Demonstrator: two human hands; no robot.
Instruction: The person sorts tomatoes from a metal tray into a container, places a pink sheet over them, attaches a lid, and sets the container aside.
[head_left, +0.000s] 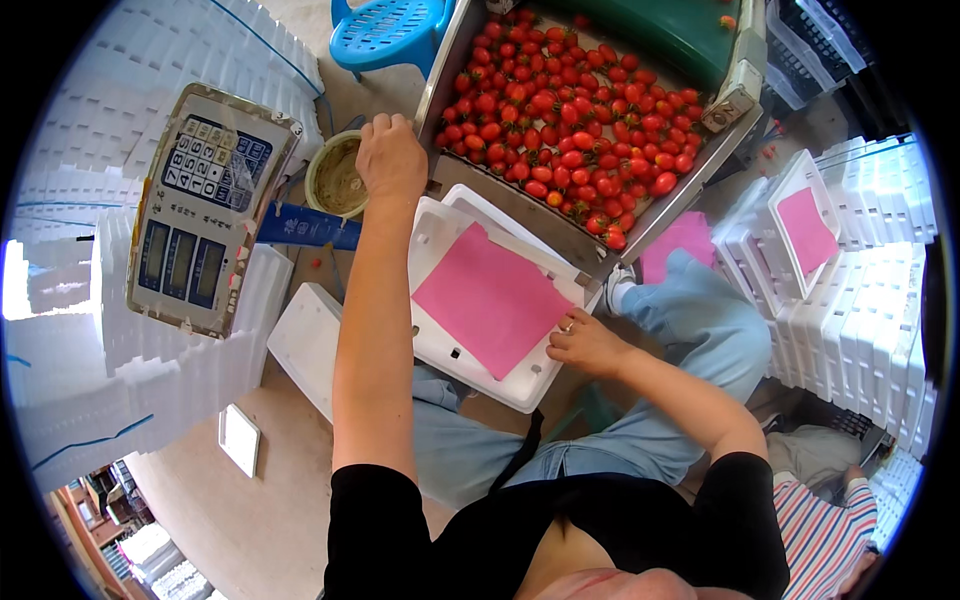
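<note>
My left hand (391, 161) is stretched forward over the right rim of a round bowl (335, 174) with a stained inside. Its fingers curl down, and what lies under them is hidden. A white foam box (517, 388) sits in front of my lap with a pink sheet (491, 300) spread across its top. At the sheet's right corner, my right hand (592, 345), with a ring on one finger, touches the sheet and the box edge. Beyond the box, a metal tray (480, 176) holds many red cherry tomatoes (566, 127), some with green stems.
On the left stands a digital scale display (210, 210) on a blue post (307, 226). Stacked white foam boxes rise on the left (187, 375) and right (847, 322). A blue plastic stool (390, 34) is at the back. Another person's striped sleeve (825, 525) shows lower right.
</note>
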